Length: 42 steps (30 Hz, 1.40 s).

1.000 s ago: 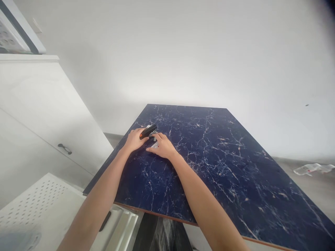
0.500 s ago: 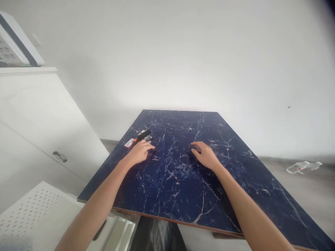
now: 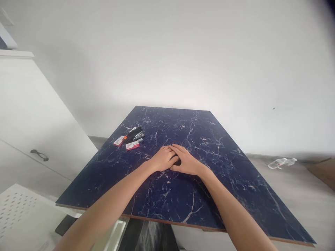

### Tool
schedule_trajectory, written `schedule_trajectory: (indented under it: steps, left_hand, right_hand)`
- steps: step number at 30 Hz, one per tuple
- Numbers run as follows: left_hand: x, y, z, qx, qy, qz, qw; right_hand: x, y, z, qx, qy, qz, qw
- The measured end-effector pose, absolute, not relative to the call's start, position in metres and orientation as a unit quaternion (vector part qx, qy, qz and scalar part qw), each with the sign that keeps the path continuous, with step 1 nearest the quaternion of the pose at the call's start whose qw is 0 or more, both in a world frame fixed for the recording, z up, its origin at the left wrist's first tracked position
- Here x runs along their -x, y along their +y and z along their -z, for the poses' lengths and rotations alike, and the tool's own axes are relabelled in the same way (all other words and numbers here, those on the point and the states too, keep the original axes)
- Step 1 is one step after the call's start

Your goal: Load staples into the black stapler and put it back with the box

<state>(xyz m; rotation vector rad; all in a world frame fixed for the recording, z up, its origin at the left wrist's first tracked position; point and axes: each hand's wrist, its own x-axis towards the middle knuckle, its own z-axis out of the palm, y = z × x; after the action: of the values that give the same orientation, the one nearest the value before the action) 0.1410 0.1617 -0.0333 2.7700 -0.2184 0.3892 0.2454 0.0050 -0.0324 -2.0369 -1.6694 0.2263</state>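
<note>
My left hand (image 3: 162,159) and my right hand (image 3: 185,160) meet near the middle of the blue marbled table (image 3: 167,195). Their outstretched fingers touch and overlap, the right fingers lying over the left ones. No object shows in either hand, though the space under the palms is hidden. To the left of them lies a black stapler (image 3: 133,134) with an orange part at its near end. A small red and white box (image 3: 132,145) sits just in front of it, and a second red and white box (image 3: 119,141) at its left.
A white cabinet (image 3: 31,104) with a dark handle stands on the left. Below it is a white perforated panel (image 3: 18,209). Clear plastic bottles (image 3: 281,162) lie on the floor at the right, near a brown cardboard piece (image 3: 323,170). A white wall rises behind the table.
Both hands have moved inward from apart and come together at the table's middle. My left hand has left the stapler's side, uncovering the nearer red and white box. The view has shifted slightly.
</note>
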Motion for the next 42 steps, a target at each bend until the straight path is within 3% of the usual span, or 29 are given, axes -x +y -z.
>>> schedule_trajectory:
  steps: [15, 20, 24, 32, 36, 42]
  left_hand:
    - [-0.131, 0.161, 0.041, -0.977, -0.119, -0.129, 0.119]
    - [-0.132, 0.163, 0.036, -0.972, -0.086, -0.159, 0.153]
    - [-0.128, 0.19, 0.018, -0.951, 0.031, -0.271, 0.145]
    - [-0.087, 0.29, 0.01, -0.845, 0.361, -0.39, 0.05]
    - [-0.07, 0.328, 0.021, -0.836, 0.454, -0.29, 0.109]
    - [-0.076, 0.333, 0.021, -0.888, 0.374, -0.207, 0.167]
  right_hand:
    - [-0.242, 0.002, 0.033, 0.755, -0.61, -0.118, 0.208]
    - [-0.243, 0.008, 0.037, 0.767, -0.583, -0.045, 0.264]
    - [-0.255, 0.008, 0.037, 0.789, -0.526, 0.032, 0.317]
    - [-0.274, 0.002, 0.041, 0.794, -0.483, 0.009, 0.368]
    - [-0.27, 0.005, 0.044, 0.79, -0.499, 0.013, 0.355]
    - [-0.262, 0.008, 0.044, 0.783, -0.527, 0.014, 0.33]
